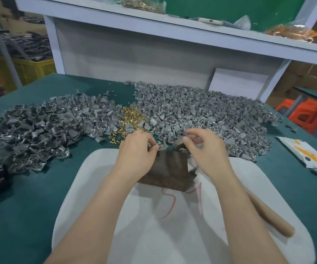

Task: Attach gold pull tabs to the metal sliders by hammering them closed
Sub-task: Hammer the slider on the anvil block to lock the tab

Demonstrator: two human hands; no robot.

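We see left hand (pixel 136 149) pinching grey slider (pixel 161 147) at far edge of brown block (pixel 165 172). Right hand (pixel 203 149) near, apart from left, fingers curled; whether it grips anything we cannot tell. Gold tabs (pixel 130 116) heaped between slider piles (pixel 201 111) on green table (pixel 20 206). Wooden handle (pixel 268 214) lies beside right forearm.

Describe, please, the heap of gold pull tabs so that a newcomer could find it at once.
On the green table, two wide heaps of grey sliders spread side by side. The gold pull tabs fill the gap between them, just beyond the left hand. They alone are tiny, shiny and yellow.
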